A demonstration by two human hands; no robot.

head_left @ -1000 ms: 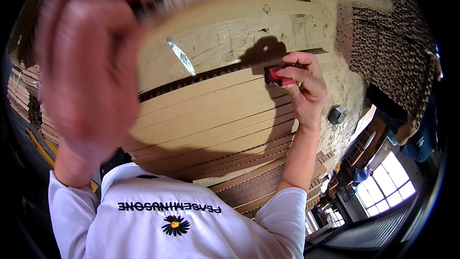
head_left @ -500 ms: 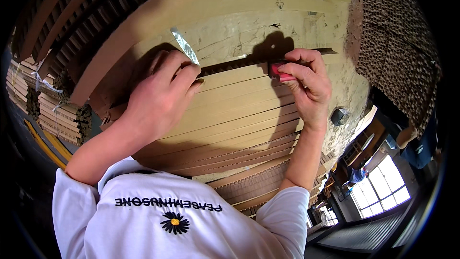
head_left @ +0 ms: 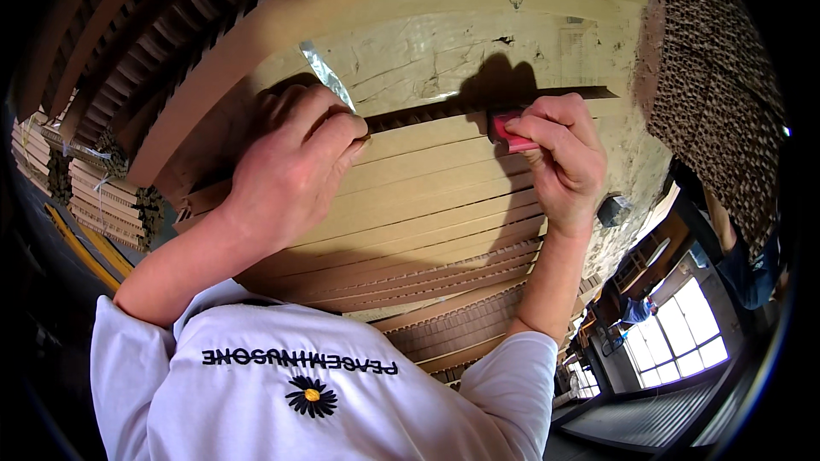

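Hands: left hand (head_left: 290,162), fingers bent and close together at the far edge of the flat, tan cardboard strips (head_left: 427,172); whether it pinches one, cannot tell. Right hand (head_left: 571,154), thumb and fingers closed on a small, angular, red-and-black block (head_left: 513,132), which sits at the same far edge, toward the right.

Risks (judged, not seen): a loose grip could let the block skid on smooth board; uneven pressure between the hands could skew the strips or open their seams; a hard pinch could crush the thin edges.

Materials: strips smooth-faced, laid side by side, the nearer ones showing ribbed edges. Worktop (head_left: 401,55) pale, creased and scuffed. Silver strip (head_left: 325,72) shiny, narrow, running to the left fingertips. Brown honeycomb-textured sheet (head_left: 713,77), coarse and pitted, at right. Long, curved, tan cardboard band (head_left: 248,55) at upper left, smooth-faced.
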